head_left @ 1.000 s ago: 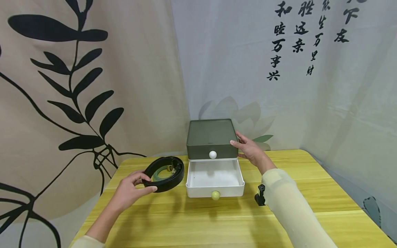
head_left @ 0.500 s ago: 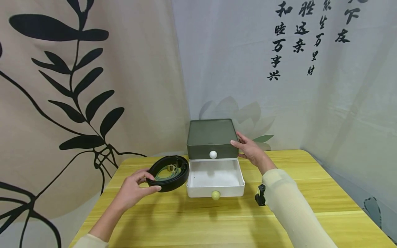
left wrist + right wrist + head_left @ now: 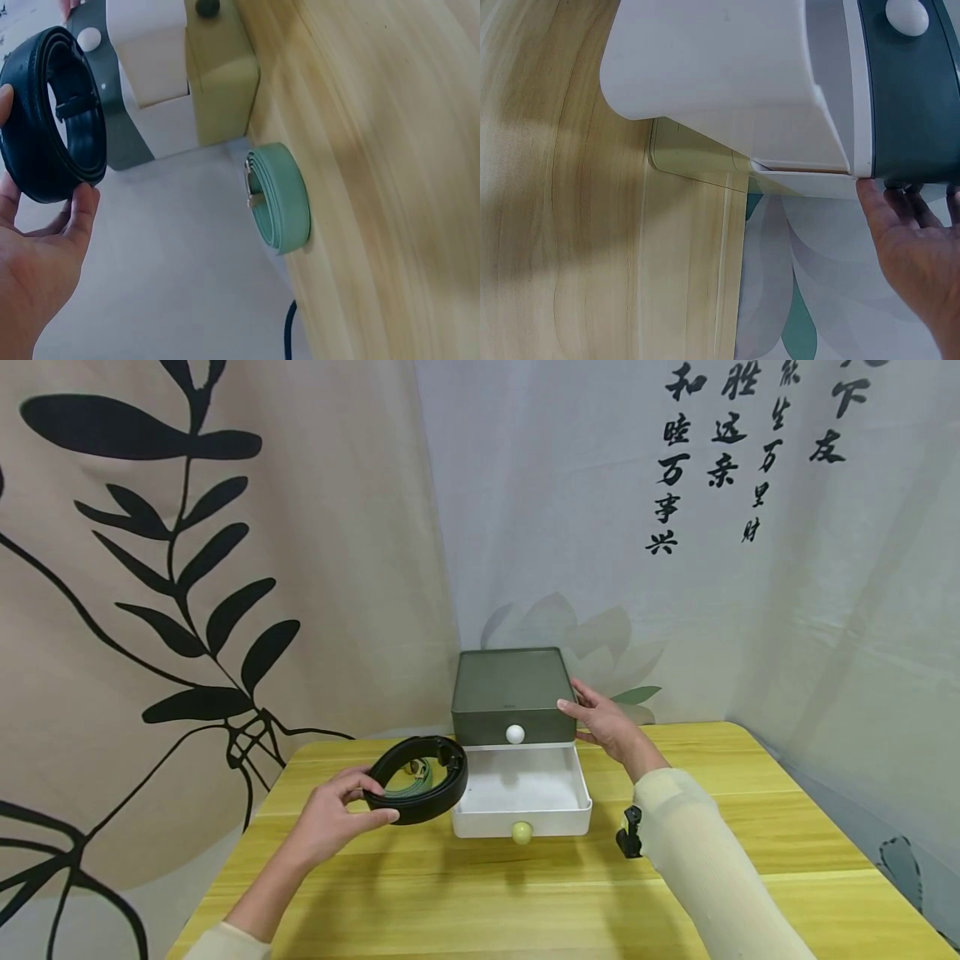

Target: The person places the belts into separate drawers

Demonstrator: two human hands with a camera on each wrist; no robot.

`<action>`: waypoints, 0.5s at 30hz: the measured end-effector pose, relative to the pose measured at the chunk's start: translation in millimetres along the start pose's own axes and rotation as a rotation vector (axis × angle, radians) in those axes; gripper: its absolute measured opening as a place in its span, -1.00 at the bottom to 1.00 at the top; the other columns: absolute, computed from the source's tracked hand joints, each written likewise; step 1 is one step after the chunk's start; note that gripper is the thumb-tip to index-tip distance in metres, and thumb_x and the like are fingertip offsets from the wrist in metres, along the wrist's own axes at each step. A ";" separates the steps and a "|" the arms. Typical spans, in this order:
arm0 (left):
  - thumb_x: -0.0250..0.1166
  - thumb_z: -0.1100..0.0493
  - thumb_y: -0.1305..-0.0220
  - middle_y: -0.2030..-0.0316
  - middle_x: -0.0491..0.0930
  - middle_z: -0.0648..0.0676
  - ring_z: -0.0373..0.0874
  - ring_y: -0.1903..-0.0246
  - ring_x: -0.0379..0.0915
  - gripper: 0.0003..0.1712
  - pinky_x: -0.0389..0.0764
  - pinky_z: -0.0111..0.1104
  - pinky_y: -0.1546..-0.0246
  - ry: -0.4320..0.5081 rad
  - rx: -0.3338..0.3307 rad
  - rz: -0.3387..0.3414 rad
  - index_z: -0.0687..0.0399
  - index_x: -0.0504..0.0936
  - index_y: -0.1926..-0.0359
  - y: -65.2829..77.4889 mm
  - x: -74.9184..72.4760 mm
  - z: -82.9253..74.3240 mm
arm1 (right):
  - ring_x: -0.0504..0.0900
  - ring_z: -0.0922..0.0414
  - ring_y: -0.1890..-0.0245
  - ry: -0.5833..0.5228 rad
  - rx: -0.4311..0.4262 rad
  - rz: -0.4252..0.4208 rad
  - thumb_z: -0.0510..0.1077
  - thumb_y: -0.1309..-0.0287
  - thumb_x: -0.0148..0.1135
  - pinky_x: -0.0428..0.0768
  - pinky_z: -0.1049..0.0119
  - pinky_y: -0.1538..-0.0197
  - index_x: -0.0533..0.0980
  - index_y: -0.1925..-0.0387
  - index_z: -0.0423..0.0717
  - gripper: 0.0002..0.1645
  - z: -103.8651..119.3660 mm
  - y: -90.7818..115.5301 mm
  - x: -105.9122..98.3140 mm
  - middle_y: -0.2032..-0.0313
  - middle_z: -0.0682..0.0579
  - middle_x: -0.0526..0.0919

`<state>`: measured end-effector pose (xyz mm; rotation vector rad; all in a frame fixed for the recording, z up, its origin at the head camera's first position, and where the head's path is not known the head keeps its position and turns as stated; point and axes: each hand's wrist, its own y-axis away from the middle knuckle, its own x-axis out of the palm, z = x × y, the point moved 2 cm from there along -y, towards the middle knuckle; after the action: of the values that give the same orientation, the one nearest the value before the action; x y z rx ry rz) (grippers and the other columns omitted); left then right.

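My left hand [image 3: 330, 818] pinches a coiled black belt [image 3: 435, 806] by its near left side, raised over the table. Through the coil in the head view shows part of a rolled green belt [image 3: 289, 199], which stands on edge on the table in the left wrist view. A small drawer cabinet [image 3: 513, 681] has its white drawer [image 3: 487, 824] pulled out, with nothing inside. The black coil overlaps that drawer's left edge in the head view. My right hand [image 3: 611, 731] rests against the right side of the dark green upper drawer section, thumb by the front corner.
The cabinet stands toward the back of a wooden table [image 3: 525, 902]. Below the white drawer is an olive section [image 3: 221, 82] with a dark knob. A printed cloth [image 3: 360, 568] hangs behind the table. A dark cable [image 3: 289, 330] shows past the table edge.
My left hand has carried the black belt to the right, up to the drawer's left edge. The right hand, the cabinet and the pulled-out drawer stay as they were.
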<state>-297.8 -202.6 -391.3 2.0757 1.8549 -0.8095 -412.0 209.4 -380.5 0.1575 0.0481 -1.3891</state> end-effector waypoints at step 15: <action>0.58 -0.03 -0.01 -0.34 0.34 0.23 0.26 -0.19 0.39 -0.61 0.43 0.08 -0.16 -0.001 0.024 0.028 0.03 0.65 0.23 -2.4 8.1 -6.0 | -0.22 -0.09 -0.53 -0.003 0.002 0.010 0.04 -0.43 0.13 0.14 -0.16 -0.40 -0.19 -0.58 0.23 -0.07 1.1 1.5 0.4 -0.56 -0.11 -0.33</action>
<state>-298.3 -192.3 -390.4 2.1111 1.8203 -0.8299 -410.5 209.1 -379.3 0.1568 0.0436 -1.3794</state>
